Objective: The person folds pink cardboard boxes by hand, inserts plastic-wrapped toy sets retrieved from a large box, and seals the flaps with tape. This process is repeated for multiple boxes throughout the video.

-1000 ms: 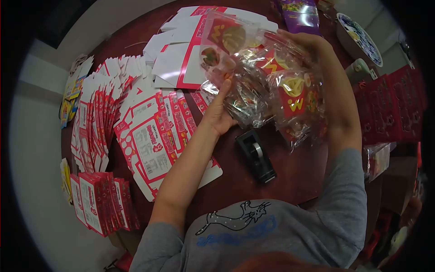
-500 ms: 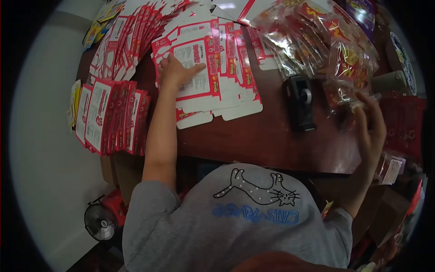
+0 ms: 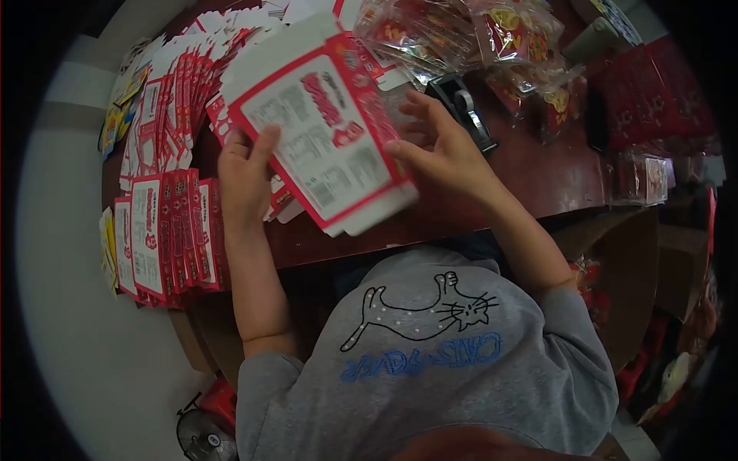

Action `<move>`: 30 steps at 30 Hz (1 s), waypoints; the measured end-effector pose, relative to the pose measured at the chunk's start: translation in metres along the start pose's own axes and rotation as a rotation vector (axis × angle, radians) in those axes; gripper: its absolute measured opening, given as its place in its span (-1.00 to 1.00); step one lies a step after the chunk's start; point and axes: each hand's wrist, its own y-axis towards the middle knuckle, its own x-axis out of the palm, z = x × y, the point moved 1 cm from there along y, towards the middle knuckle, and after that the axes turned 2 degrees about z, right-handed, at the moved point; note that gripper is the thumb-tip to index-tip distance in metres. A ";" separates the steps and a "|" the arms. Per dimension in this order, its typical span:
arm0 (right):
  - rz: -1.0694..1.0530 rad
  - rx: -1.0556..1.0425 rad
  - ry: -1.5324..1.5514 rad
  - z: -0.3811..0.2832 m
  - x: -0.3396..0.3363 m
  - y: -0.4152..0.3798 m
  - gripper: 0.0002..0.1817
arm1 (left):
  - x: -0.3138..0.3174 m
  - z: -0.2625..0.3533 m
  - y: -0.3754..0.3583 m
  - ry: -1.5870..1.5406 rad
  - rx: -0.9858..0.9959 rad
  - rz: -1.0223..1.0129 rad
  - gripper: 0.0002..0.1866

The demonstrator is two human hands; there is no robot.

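A red-and-white printed carton [image 3: 323, 134] is raised and tilted above the table, its white end flaps sticking out at top and bottom. My left hand [image 3: 247, 173] is closed on the carton's left edge, thumb over the printed face. At the opposite edge is my right hand [image 3: 446, 146], its thumb against the carton's side and its fingers apart beyond it. Just behind that hand stands a black tape dispenser [image 3: 463, 107]. Part of the flat carton pile shows beneath the raised carton.
Stacked red-and-white boxes [image 3: 157, 238] stand at the table's left, with a fan of flat cartons [image 3: 173, 100] behind. Clear bags of colourful sweets [image 3: 515, 34] lie at the back right. A red package [image 3: 646, 100] is at the right edge. A small fan [image 3: 206, 438] sits low left.
My left hand has taken a carton from the pile and brought it up toward me. My right hand has moved left from the clear bags to the carton's edge. The view has shifted.
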 end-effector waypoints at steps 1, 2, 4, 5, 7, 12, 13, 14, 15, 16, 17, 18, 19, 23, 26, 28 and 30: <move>-0.016 0.118 0.140 0.004 0.002 0.002 -0.36 | 0.013 0.000 -0.015 -0.255 -0.087 -0.158 -0.51; -0.142 0.305 0.226 -0.010 -0.006 0.001 -0.41 | 0.021 -0.003 -0.028 -0.259 -0.081 -0.166 -0.51; -0.132 0.327 0.276 -0.003 -0.010 -0.008 -0.44 | 0.036 -0.015 -0.050 -0.579 -0.170 -0.330 -0.44; -0.132 0.356 0.328 0.001 -0.011 -0.014 -0.47 | 0.046 -0.017 -0.056 -0.575 -0.181 -0.342 -0.44; -0.127 0.380 0.309 0.004 -0.015 -0.030 -0.50 | 0.063 -0.020 -0.071 -0.726 -0.191 -0.377 -0.45; -0.131 0.354 0.410 -0.008 -0.024 -0.065 -0.58 | 0.080 -0.049 -0.056 -0.336 -0.194 -0.243 -0.59; -0.091 0.373 0.362 -0.006 -0.022 -0.070 -0.55 | 0.083 -0.051 -0.058 -0.084 -0.092 -0.203 -0.62; -0.048 0.387 0.313 -0.004 -0.022 -0.075 -0.53 | 0.084 -0.052 -0.061 0.169 0.012 -0.169 -0.65; -0.041 0.409 0.273 -0.004 -0.025 -0.078 -0.50 | 0.081 -0.061 -0.064 0.190 -0.058 -0.190 -0.62; -0.046 0.406 0.271 -0.002 -0.029 -0.081 -0.50 | 0.082 -0.066 -0.076 0.187 -0.057 -0.184 -0.62; -0.024 0.378 0.260 0.000 -0.034 -0.083 -0.46 | 0.084 -0.069 -0.098 -0.026 -0.180 -0.259 -0.59; -0.004 0.353 0.252 0.002 -0.036 -0.084 -0.41 | 0.086 -0.070 -0.116 -0.238 -0.305 -0.331 -0.56; -0.014 0.358 0.257 0.006 -0.035 -0.081 -0.41 | 0.086 -0.071 -0.125 -0.236 -0.310 -0.320 -0.56; 0.092 0.235 0.352 0.021 -0.033 -0.065 -0.28 | 0.078 -0.085 -0.145 -0.329 -0.504 -0.452 -0.45; -0.010 0.212 0.281 0.020 -0.040 -0.052 -0.34 | 0.070 -0.095 -0.138 -0.194 -0.336 -0.433 -0.43; -0.167 0.324 0.324 0.018 -0.044 -0.053 -0.45 | 0.063 -0.084 -0.121 -0.059 0.070 -0.232 -0.41; -0.224 0.343 0.358 0.020 -0.042 -0.050 -0.49 | 0.058 -0.075 -0.093 0.006 0.092 -0.297 -0.42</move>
